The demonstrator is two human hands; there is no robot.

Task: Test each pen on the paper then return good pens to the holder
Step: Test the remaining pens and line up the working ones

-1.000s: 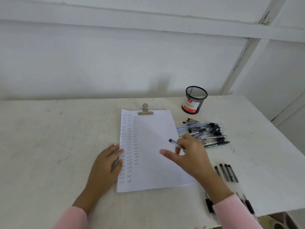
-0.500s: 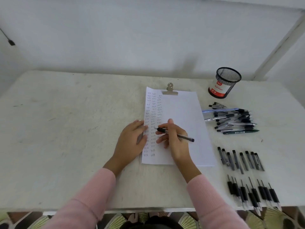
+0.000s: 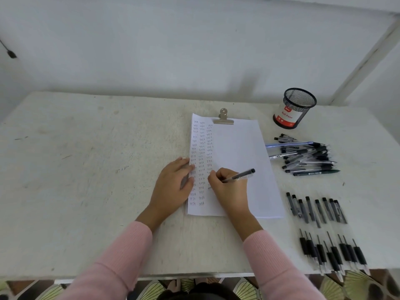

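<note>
Pen (image 3: 239, 176) now in writing grip: our right hand (image 3: 229, 189) curled round barrel, over paper (image 3: 242, 148) at near end of third column of marks; tip hidden by fingers. Second ago we held it beside loose pile (image 3: 307, 156), right. Our left hand (image 3: 173, 185) flat, fingers straight, pressing paper's left edge. We judge test stroke starting; holder (image 3: 295, 109) far right.

Black mesh holder (image 3: 299, 102), white paper (image 3: 240, 152), pink sleeves (image 3: 121, 254).
</note>
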